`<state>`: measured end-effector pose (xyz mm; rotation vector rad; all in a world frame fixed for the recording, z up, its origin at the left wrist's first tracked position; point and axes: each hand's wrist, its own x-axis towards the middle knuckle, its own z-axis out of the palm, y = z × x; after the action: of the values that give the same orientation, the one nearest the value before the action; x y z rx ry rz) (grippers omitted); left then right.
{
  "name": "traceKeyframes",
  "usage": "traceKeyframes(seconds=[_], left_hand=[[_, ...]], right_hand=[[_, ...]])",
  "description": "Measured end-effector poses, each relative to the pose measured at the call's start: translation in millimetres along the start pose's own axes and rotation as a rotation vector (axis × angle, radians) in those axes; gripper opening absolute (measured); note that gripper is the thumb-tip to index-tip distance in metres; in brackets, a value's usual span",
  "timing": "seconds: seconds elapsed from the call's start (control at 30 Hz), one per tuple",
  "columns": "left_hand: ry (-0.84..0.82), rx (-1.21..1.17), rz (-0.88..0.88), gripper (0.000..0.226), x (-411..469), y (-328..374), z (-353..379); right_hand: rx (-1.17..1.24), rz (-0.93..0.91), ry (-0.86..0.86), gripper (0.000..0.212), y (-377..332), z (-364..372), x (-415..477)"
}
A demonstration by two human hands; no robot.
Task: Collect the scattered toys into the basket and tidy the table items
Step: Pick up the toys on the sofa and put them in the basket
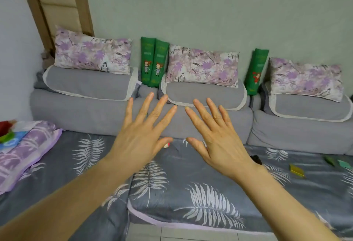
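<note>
My left hand (142, 139) and my right hand (217, 139) are stretched out side by side above a sofa seat, fingers straight and spread, holding nothing. A small red and white toy (167, 145) peeks out on the seat just under my left thumb. At the right, a yellow flat piece (297, 170), a green piece (329, 159) and a teal piece (344, 164) lie scattered on the seat. A dark small object (256, 159) shows behind my right wrist. Red and green toys (6, 131) sit at the far left edge. No basket is in view.
The seat wears a grey leaf-print cover (181, 193). Grey back cushions (86, 82) carry purple floral pillows (91, 50). Green printed pillows (153, 63) stand between them. A folded purple blanket (24, 153) lies at left. Tiled floor (172, 235) shows at the bottom.
</note>
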<state>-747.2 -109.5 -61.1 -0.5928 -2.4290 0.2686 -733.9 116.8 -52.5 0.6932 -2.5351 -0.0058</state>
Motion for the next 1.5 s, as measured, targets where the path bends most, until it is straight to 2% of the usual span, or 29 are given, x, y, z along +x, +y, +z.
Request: traceKeyframes(seconds=[0.2,0.47,0.7,0.8,1.0,1.17,1.23,1.33,1.4,1.5], left_hand=[[-0.037,0.031,-0.008,0.078,75.1,-48.3,99.8],[-0.163,0.029,-0.130,0.078,154.6,-102.7,224.2],[-0.364,-0.033,-0.266,0.071,153.9,-138.4,341.1],[-0.401,-0.111,-0.299,0.072,152.5,-155.8,387.7],[-0.498,-0.264,-0.414,0.069,111.3,-175.3,476.2],[-0.754,-0.436,-0.635,0.079,29.1,-153.6,552.9],[-0.858,-0.500,-0.746,0.084,-2.2,-135.5,575.9],[-1.036,-0.583,-0.824,0.105,-31.3,-111.4,604.4],[-1.132,-0.606,-0.853,0.108,-41.6,-98.3,622.1],[-1.120,-0.619,-0.862,0.109,-55.6,-85.9,652.0]], right_hand=[[0.019,-0.028,-0.020,0.063,55.7,88.2,91.4],[0.084,-0.131,-0.085,0.065,127.1,203.2,214.1],[0.184,-0.234,-0.203,0.062,130.3,320.7,285.2],[0.217,-0.234,-0.252,0.062,119.7,366.7,306.1],[0.269,-0.202,-0.350,0.063,92.0,464.1,330.9],[0.363,-0.220,-0.523,0.067,66.0,558.9,318.5],[0.397,-0.261,-0.583,0.077,54.4,598.8,312.6],[0.400,-0.316,-0.663,0.093,35.8,655.0,299.7],[0.429,-0.360,-0.725,0.092,24.1,689.3,289.5],[0.443,-0.416,-0.809,0.081,6.1,726.9,280.6]])
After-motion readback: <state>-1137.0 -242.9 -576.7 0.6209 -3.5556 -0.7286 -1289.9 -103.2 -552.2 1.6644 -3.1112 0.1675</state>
